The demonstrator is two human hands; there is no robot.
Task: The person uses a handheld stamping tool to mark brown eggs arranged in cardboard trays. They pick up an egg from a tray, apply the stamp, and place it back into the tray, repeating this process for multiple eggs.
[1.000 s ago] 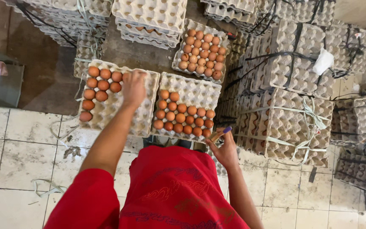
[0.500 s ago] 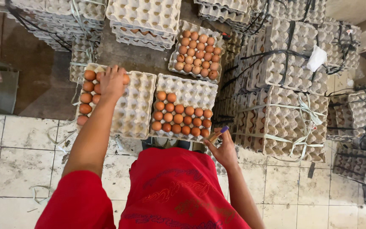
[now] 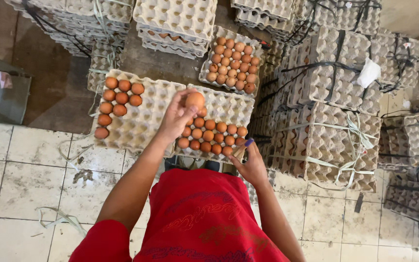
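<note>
My left hand point(image 3: 174, 119) holds a brown egg point(image 3: 195, 100) over the right-hand grey pulp tray point(image 3: 229, 106), just above that tray's rows of brown eggs point(image 3: 210, 136). The left-hand tray point(image 3: 146, 121) beside it carries a small cluster of eggs point(image 3: 119, 97) at its far left; the rest of its cups are bare. My right hand point(image 3: 251, 165) grips the near right corner of the right-hand tray, with a small blue thing point(image 3: 249, 142) at its fingertips; I cannot tell what that thing is.
A third tray full of eggs point(image 3: 231, 60) lies farther back. Strapped stacks of empty trays point(image 3: 330, 126) rise at the right, more stacks point(image 3: 175, 19) at the back. A greenish box point(image 3: 1, 92) stands at left. Strap scraps point(image 3: 59, 218) litter the tiled floor.
My left hand went to the eggs on the left tray, took one and carried it right, over the right tray. My right hand stayed at the tray corner.
</note>
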